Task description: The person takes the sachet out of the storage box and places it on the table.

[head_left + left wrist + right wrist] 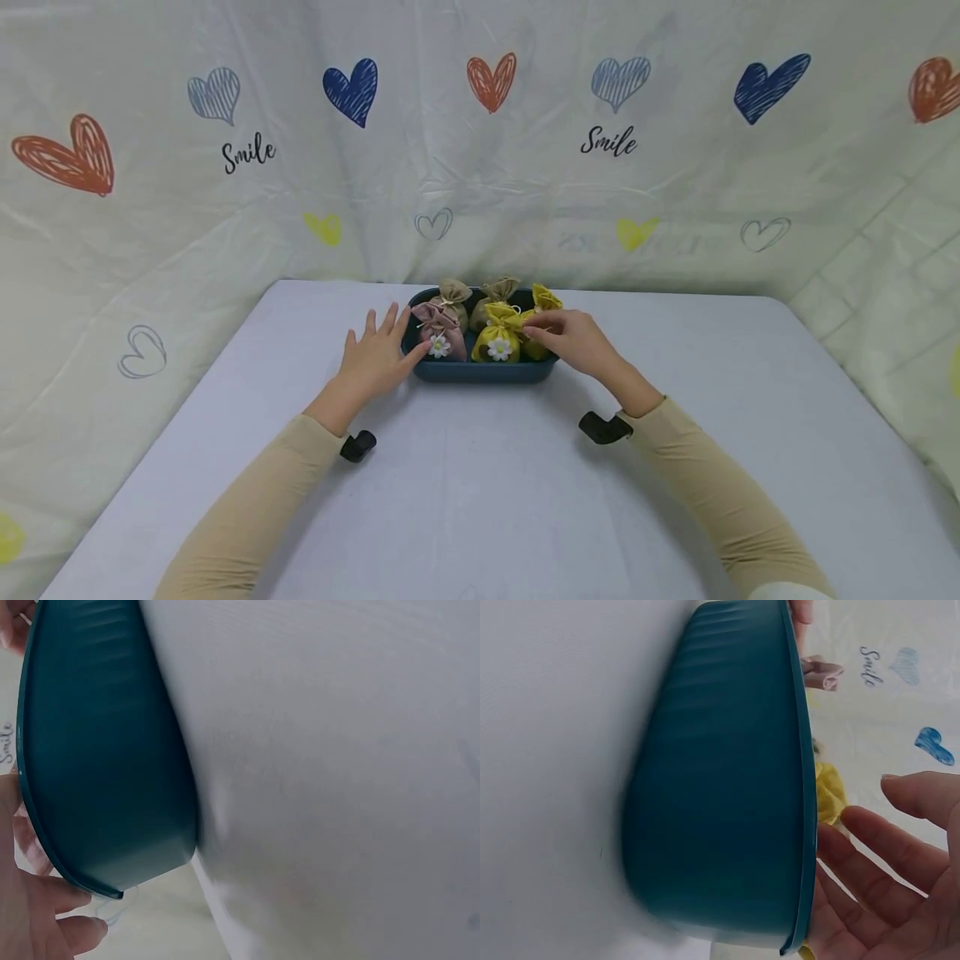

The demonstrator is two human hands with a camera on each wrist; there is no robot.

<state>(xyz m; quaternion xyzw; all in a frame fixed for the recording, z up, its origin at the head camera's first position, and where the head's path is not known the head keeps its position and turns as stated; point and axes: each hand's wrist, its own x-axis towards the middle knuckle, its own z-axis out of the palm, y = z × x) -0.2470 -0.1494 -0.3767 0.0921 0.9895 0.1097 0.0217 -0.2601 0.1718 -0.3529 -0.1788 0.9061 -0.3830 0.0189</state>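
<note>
A dark teal oblong tub (480,373) holds several small cloth drawstring pouches. At its left are a pink pouch (452,343) with a white flower and a tan pouch (453,292) behind. A second tan pouch (498,291) is at the back, with a yellow flowered pouch (495,332) in front and another yellow pouch (545,298) at the right. My left hand (373,354) rests at the tub's left end, fingers spread, thumb near the pink pouch. My right hand (579,340) reaches over the right end among the yellow pouches, thumb apart from its fingers in the right wrist view.
The tub stands near the far edge of a white-covered table (480,492). Behind hangs a pale curtain (495,167) printed with hearts and "Smile". Black wrist cameras (358,446) sit by both sleeves.
</note>
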